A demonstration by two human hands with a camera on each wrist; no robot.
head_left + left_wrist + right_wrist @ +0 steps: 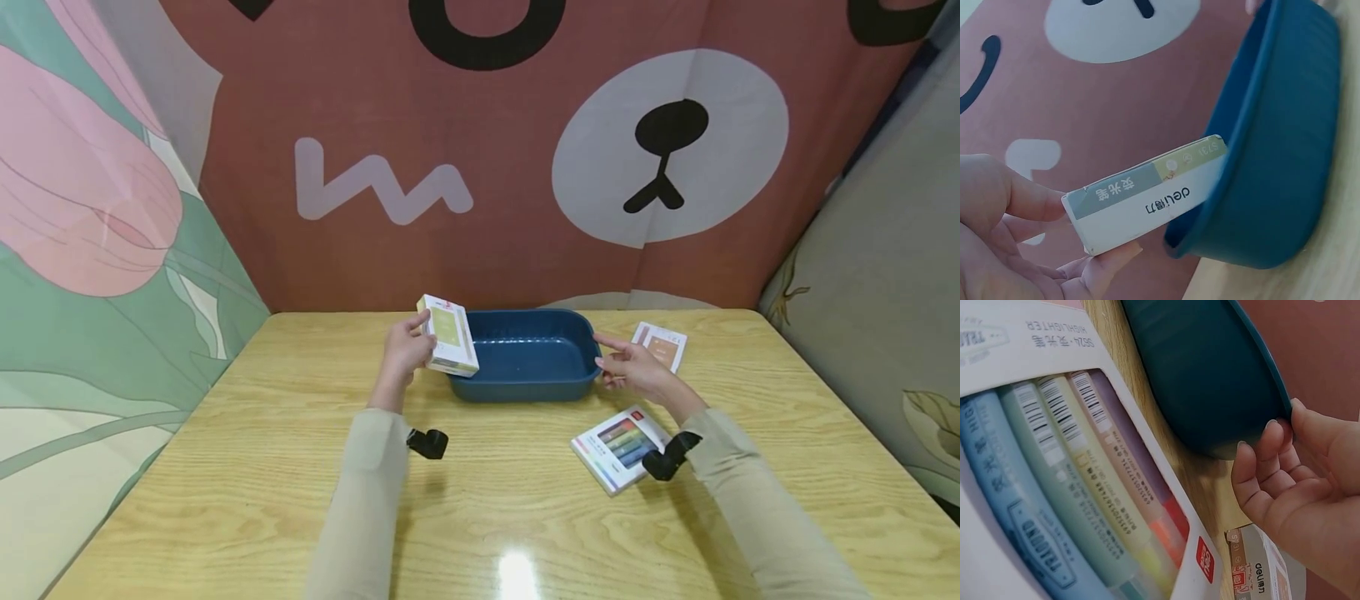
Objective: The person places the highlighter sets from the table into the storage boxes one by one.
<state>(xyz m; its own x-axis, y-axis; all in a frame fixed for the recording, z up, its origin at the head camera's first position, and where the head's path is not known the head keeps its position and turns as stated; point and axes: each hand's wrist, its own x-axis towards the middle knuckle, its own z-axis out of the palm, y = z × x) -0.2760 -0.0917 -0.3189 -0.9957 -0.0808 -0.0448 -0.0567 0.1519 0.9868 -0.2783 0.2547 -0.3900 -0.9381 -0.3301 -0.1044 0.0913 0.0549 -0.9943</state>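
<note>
My left hand (403, 348) grips a white and yellow-green highlighter box (450, 333) by its left end, tilted over the left end of a blue plastic basin (525, 392). In the left wrist view the box (1147, 197) shows "deli" lettering, and its far end overlaps the basin rim (1254, 100). My right hand (636, 367) holds the basin's right end. In the right wrist view its thumb is at the rim and its curled fingers touch the outer wall. Whether the box touches the basin cannot be told.
A white box of coloured highlighters (621, 450) lies on the wooden table (262, 500), below my right wrist. Another small white and brownish box (663, 346) lies right of the basin, partly behind my right hand. A brown printed cloth (487, 250) hangs behind the table.
</note>
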